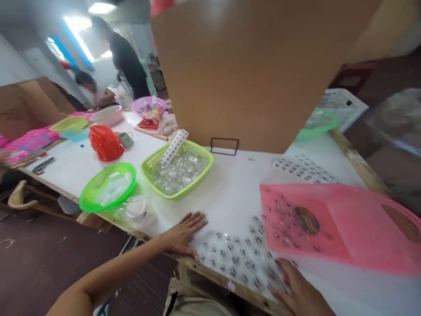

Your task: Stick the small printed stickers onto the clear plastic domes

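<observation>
My left hand (184, 235) lies flat on the white tabletop near the front edge, fingers stretched out and holding nothing. Many small clear pieces with dark marks (235, 259) are spread on the table just right of it. At the right end of this group rests my right hand (297, 285), thumb and fingers apart beside the nearest pieces. A pink plastic tray (332, 219) lies beyond my right hand. Some of the same small pieces and a dark brown oval patch (306, 220) show on it.
A yellow-green basket (197, 186) holds clear round pieces and a patterned strip (174, 147). Nearby are a green bowl (86, 204), a clear lidded container (136, 210) and a red bag (105, 142). A large cardboard sheet (243, 79) stands behind. Two people (126, 61) are farther back.
</observation>
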Demonstrator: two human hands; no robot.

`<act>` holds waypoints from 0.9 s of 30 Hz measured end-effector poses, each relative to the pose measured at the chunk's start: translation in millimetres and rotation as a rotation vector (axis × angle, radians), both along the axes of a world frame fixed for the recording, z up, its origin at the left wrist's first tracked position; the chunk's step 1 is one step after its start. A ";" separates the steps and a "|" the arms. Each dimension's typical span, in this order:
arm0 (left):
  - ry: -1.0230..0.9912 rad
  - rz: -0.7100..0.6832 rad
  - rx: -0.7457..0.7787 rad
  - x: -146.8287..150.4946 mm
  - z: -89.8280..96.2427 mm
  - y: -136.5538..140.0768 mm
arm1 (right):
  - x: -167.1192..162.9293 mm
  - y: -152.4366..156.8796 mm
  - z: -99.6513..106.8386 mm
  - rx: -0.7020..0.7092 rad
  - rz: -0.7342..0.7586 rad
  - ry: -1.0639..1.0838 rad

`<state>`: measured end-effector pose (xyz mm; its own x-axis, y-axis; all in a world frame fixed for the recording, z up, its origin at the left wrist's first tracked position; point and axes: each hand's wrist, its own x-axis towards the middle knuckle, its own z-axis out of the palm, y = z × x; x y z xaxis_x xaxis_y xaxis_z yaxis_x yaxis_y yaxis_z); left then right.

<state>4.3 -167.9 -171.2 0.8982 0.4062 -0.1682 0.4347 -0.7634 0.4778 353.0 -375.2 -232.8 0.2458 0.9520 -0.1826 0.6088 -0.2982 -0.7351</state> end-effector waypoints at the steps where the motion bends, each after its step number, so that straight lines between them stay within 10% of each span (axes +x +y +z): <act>1: 0.007 -0.029 0.017 3.9 -2.3 2.7 | -8.2 4.6 3.5 0.017 0.001 -0.017; 14: -0.097 -0.062 0.207 69.5 -26.1 16.7 | -36.4 58.0 44.3 0.264 0.008 -0.099; 20: -0.072 -0.048 0.249 4.4 -3.0 14.5 | 53.2 3.7 49.3 0.327 -0.463 -0.260; 27: 0.101 0.059 0.299 -47.7 -10.0 21.1 | 54.7 -19.5 23.7 -0.096 -0.109 -0.232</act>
<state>-43.4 -146.8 -181.2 0.8563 0.5021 -0.1208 0.5164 -0.8353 0.1885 407.7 -394.6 -209.0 0.3921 0.8985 -0.1974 0.7182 -0.4330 -0.5446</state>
